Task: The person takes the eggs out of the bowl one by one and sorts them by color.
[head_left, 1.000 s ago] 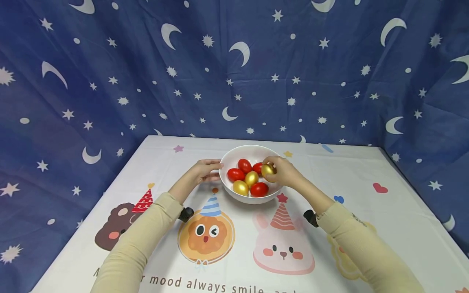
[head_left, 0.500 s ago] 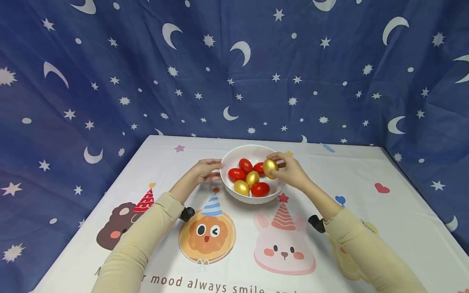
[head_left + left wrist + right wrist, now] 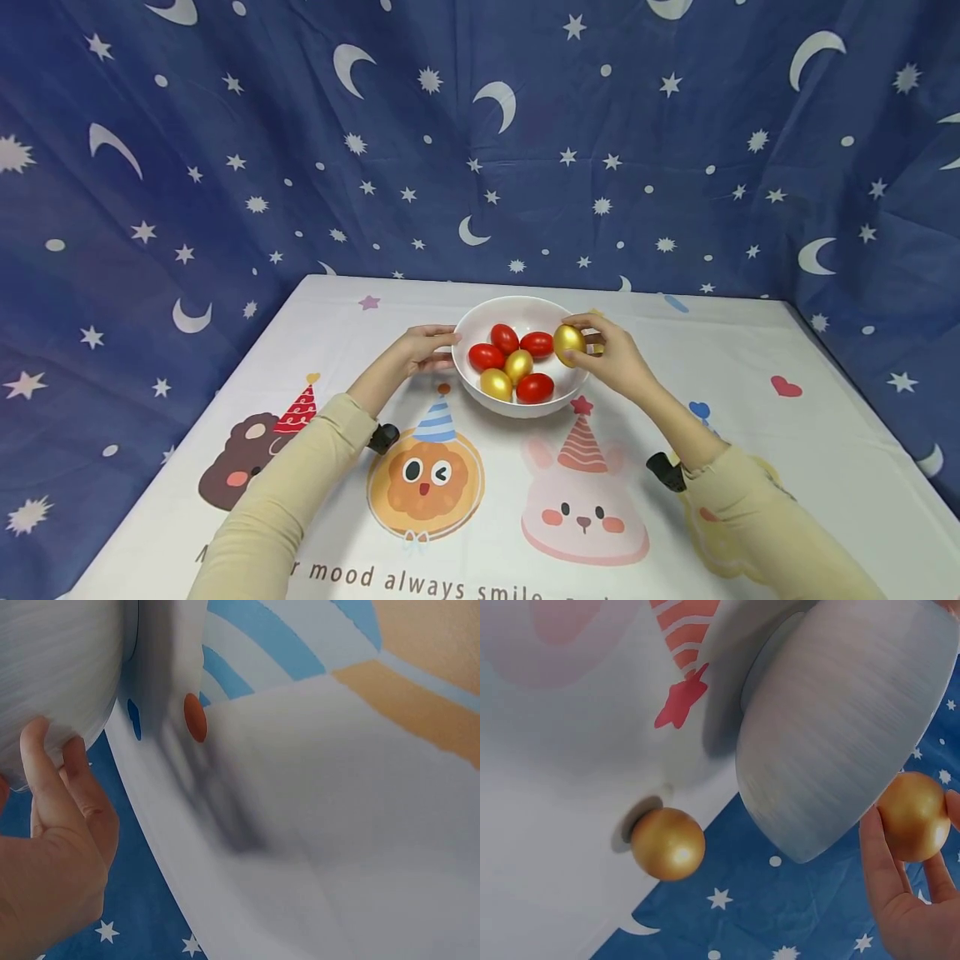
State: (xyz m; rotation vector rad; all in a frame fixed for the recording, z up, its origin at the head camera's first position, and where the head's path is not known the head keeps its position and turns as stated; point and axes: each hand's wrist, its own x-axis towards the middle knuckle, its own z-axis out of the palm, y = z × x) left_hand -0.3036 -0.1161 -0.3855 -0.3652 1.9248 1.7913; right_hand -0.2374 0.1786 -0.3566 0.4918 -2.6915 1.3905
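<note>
My right hand [image 3: 617, 358] pinches a golden egg [image 3: 569, 344] between thumb and fingers at the right rim of the white bowl [image 3: 520, 411]. In the right wrist view that golden egg [image 3: 913, 816] sits in the fingers beside the rim. My left hand [image 3: 417, 350] touches the bowl's left side, its fingertips against the outer wall [image 3: 60, 682] in the left wrist view. Inside the bowl lie several red eggs [image 3: 536, 388] and two golden eggs [image 3: 497, 384]. Another golden egg [image 3: 668, 844] rests on the table right of the bowl, mostly hidden behind my right hand in the head view.
A white tablecloth [image 3: 465, 575] printed with cartoon faces covers the table. Behind it hangs a dark blue curtain [image 3: 420, 108] with moons and stars. Small black wrist devices [image 3: 666, 472] sit at both sleeves.
The right hand has lifted the golden egg from inside the bowl and moved it right to the rim. The left hand stays at the bowl's left side.
</note>
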